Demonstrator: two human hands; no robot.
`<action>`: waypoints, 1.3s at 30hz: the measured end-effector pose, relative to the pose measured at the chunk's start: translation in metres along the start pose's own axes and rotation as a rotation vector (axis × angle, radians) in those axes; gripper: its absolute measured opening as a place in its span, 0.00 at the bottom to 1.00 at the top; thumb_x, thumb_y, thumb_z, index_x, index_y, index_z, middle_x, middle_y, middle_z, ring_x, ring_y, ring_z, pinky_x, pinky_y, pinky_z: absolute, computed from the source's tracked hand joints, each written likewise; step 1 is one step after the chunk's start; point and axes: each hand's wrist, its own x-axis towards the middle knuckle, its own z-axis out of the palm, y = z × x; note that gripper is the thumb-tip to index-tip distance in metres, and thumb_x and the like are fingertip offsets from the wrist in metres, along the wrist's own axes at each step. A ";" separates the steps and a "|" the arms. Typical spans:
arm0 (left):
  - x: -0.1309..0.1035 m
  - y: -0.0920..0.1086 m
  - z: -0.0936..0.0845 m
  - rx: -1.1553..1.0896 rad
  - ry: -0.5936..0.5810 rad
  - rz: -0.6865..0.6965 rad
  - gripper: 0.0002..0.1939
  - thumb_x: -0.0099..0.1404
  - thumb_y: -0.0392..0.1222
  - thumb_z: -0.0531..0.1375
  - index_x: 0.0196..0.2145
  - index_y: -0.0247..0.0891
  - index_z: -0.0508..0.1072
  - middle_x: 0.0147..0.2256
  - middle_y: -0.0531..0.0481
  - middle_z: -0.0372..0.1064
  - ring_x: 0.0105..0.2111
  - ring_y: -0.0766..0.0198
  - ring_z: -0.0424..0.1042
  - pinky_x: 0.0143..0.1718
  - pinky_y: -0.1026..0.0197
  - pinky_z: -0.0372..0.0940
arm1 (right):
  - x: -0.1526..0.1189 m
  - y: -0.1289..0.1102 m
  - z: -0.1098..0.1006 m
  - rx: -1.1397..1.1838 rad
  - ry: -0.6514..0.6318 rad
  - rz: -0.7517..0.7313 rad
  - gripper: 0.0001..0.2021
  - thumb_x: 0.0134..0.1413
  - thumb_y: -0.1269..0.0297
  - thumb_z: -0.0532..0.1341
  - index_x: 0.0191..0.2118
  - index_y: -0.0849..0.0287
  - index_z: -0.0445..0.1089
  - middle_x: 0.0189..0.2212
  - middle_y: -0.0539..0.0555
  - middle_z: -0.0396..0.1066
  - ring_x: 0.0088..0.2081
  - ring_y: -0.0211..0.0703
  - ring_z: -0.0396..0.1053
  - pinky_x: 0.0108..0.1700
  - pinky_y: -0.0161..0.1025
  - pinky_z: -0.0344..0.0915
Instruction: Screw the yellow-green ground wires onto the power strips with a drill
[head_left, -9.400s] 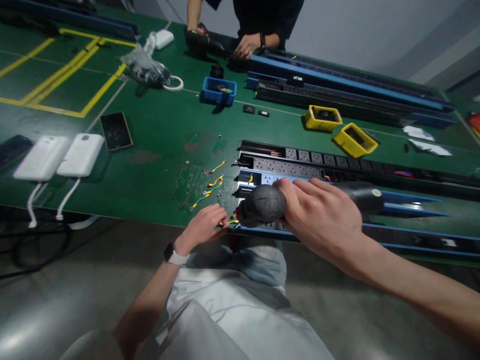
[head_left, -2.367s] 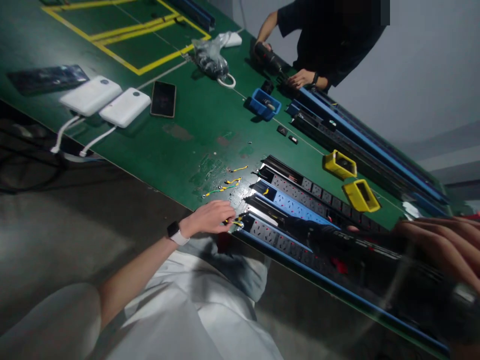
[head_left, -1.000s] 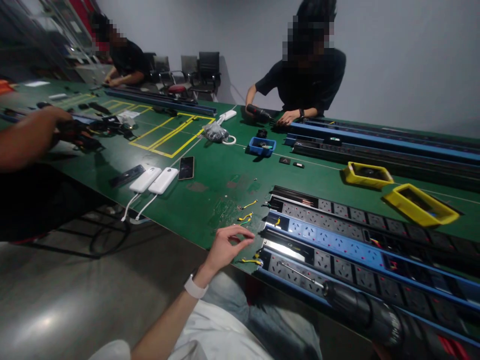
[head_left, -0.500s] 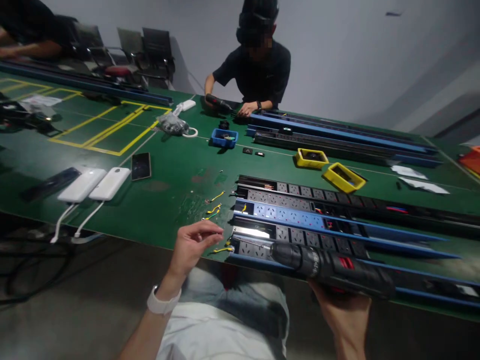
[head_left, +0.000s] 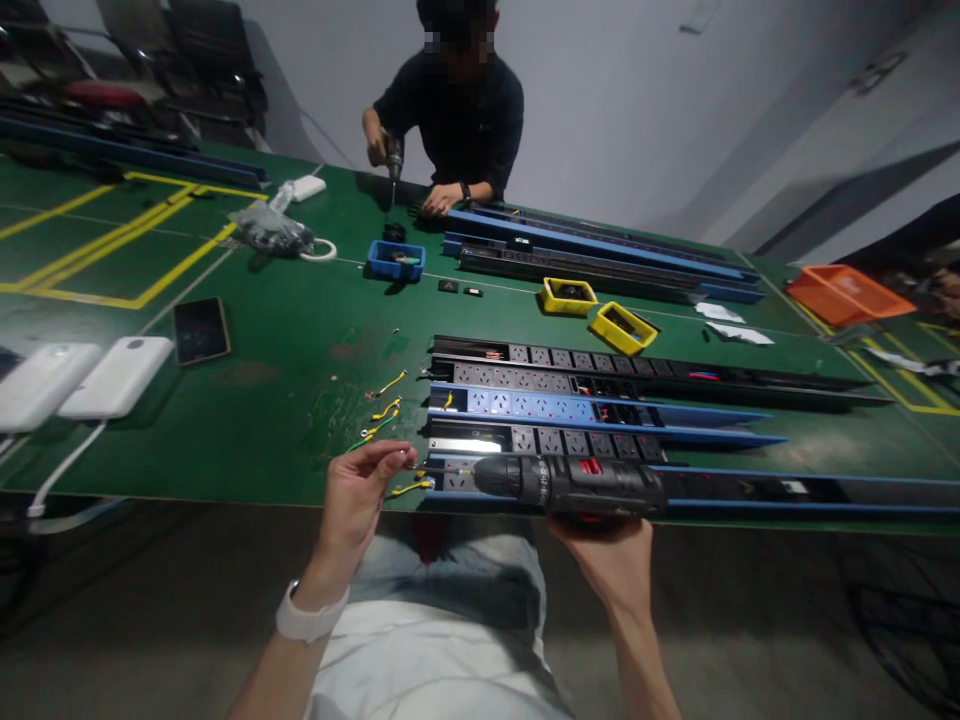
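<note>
My right hand [head_left: 607, 555] is wrapped round the grip of a black cordless drill [head_left: 570, 484] with red marks, held level with its bit pointing left. At the tip of the bit, the thumb and fingers of my left hand [head_left: 364, 490] are pinched together; whatever they hold is too small to make out. Beneath the drill lies the nearest blue power strip [head_left: 450, 495], its end sockets showing. Several short yellow-green wires [head_left: 386, 409] lie just beyond my left hand. Another blue power strip [head_left: 517, 402] and black ones lie parallel behind.
Across the green table [head_left: 300, 420] a person [head_left: 461, 120] holds a drill upright. Between us stand a blue bin [head_left: 396, 262] and two yellow bins [head_left: 568, 296]. A phone [head_left: 201, 330] and white power banks [head_left: 116, 378] lie left; an orange bin [head_left: 847, 293] stands far right.
My right hand has brought the drill left, so its bit now meets my pinched left fingers. My view has turned right. The person opposite has raised their drill upright.
</note>
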 end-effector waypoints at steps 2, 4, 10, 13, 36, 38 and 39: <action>-0.001 -0.001 -0.002 0.001 0.008 -0.043 0.20 0.36 0.50 0.77 0.25 0.36 0.81 0.25 0.46 0.78 0.26 0.65 0.77 0.28 0.70 0.72 | -0.002 -0.001 0.002 0.007 0.021 0.006 0.19 0.30 0.55 0.71 0.31 0.63 0.77 0.28 0.55 0.77 0.34 0.47 0.75 0.39 0.42 0.74; -0.002 -0.001 -0.005 0.019 0.004 -0.068 0.20 0.37 0.49 0.77 0.26 0.36 0.82 0.27 0.45 0.78 0.26 0.64 0.77 0.25 0.70 0.71 | -0.003 -0.002 0.004 0.008 0.066 0.004 0.21 0.31 0.54 0.71 0.33 0.63 0.77 0.29 0.56 0.78 0.36 0.49 0.75 0.42 0.44 0.74; -0.008 -0.006 -0.006 0.019 -0.016 -0.107 0.19 0.40 0.48 0.77 0.28 0.34 0.82 0.28 0.44 0.79 0.27 0.61 0.78 0.24 0.69 0.72 | 0.000 -0.004 0.008 0.014 0.119 -0.019 0.26 0.31 0.52 0.71 0.39 0.64 0.76 0.39 0.60 0.78 0.44 0.54 0.75 0.52 0.52 0.71; -0.009 -0.009 -0.003 -0.006 -0.023 -0.117 0.20 0.40 0.49 0.77 0.28 0.33 0.81 0.28 0.44 0.78 0.27 0.62 0.78 0.28 0.66 0.75 | 0.001 -0.006 0.008 0.021 0.109 -0.042 0.29 0.32 0.51 0.71 0.42 0.64 0.75 0.41 0.61 0.77 0.45 0.54 0.74 0.52 0.52 0.71; -0.020 -0.023 0.016 0.381 -0.442 0.023 0.10 0.59 0.48 0.68 0.34 0.39 0.82 0.34 0.44 0.78 0.33 0.61 0.76 0.33 0.62 0.70 | 0.011 0.002 0.007 0.038 0.085 0.010 0.32 0.31 0.53 0.72 0.45 0.64 0.73 0.42 0.59 0.76 0.47 0.54 0.71 0.60 0.58 0.62; -0.011 -0.023 0.001 0.656 -0.487 0.226 0.06 0.63 0.42 0.65 0.35 0.41 0.82 0.36 0.46 0.78 0.37 0.60 0.76 0.41 0.59 0.69 | 0.016 0.000 0.004 0.022 0.115 0.007 0.36 0.29 0.52 0.73 0.49 0.63 0.72 0.47 0.61 0.74 0.50 0.55 0.70 0.62 0.58 0.60; -0.004 -0.023 -0.009 0.757 -0.445 0.327 0.06 0.64 0.40 0.63 0.36 0.42 0.82 0.36 0.47 0.78 0.39 0.60 0.75 0.44 0.58 0.68 | 0.018 -0.001 0.002 0.021 0.121 0.007 0.37 0.29 0.52 0.73 0.50 0.63 0.72 0.48 0.61 0.73 0.51 0.55 0.69 0.62 0.58 0.60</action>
